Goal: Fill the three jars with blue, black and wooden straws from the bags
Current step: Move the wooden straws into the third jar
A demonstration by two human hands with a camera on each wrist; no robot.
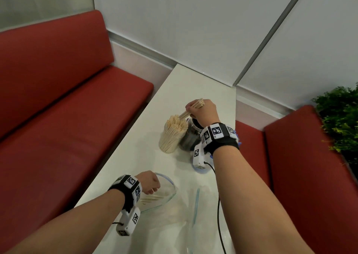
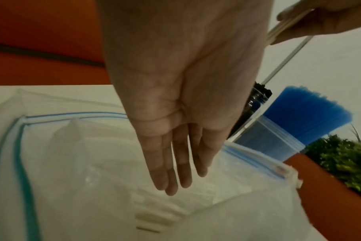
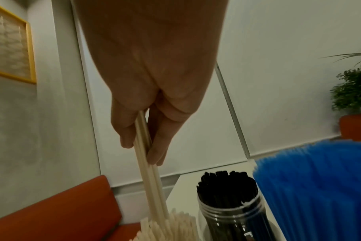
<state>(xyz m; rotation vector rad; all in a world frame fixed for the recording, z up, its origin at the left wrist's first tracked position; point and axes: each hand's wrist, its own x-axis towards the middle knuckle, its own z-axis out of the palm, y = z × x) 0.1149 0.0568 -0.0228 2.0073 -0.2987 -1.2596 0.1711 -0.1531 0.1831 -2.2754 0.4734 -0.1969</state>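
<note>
Left hand [image 1: 148,184] reaches flat-fingered into the nearly empty bag [image 1: 164,195].
Right hand [image 1: 201,110] pinches wooden straws [image 1: 193,109] over their packed jar [image 1: 172,135]; few remain.

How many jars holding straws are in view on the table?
3: the jar of wooden straws on the left, the jar of black straws beside it, and the jar of blue straws rightmost, hidden behind the right wrist in the head view.
</note>
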